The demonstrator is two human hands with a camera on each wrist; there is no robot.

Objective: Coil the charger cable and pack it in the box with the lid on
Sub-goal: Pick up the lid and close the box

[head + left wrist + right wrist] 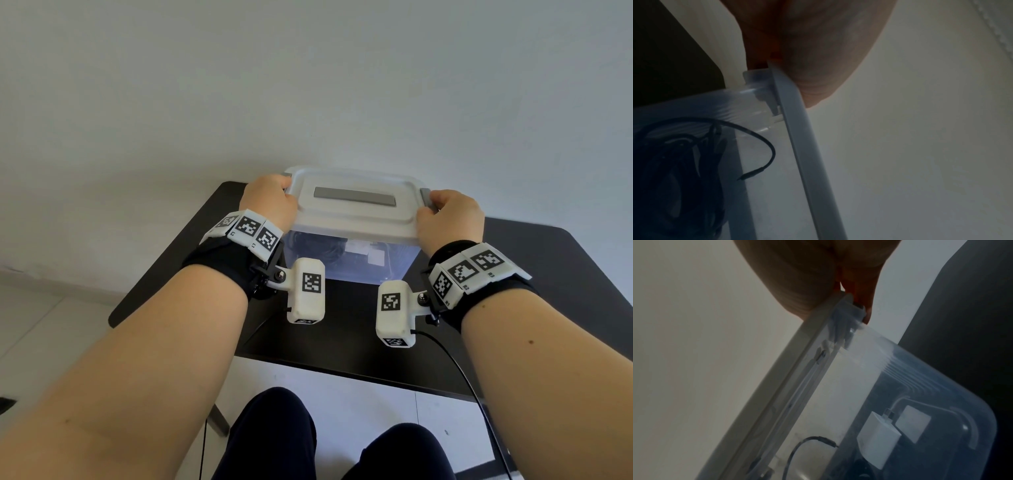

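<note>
Head view, box: a clear plastic box stands on the dark worktop at frame centre, its white lid on top, a grey bar in the lid's middle.
Head view, left hand: at the lid's left end, fingers curled over the edge by a grey latch; the grip is clamped on the lid.
Head view, right hand: at the lid's right end, curled over the other grey latch, clamped likewise.
Left wrist view: the left hand sits at top centre with the lid edge running under it; the coiled black charger cable lies inside the box at lower left, its plug end loose.
Right wrist view: the right hand pinches the lid corner at top centre; a white charger block and the cable end show through the box wall at lower right.
</note>
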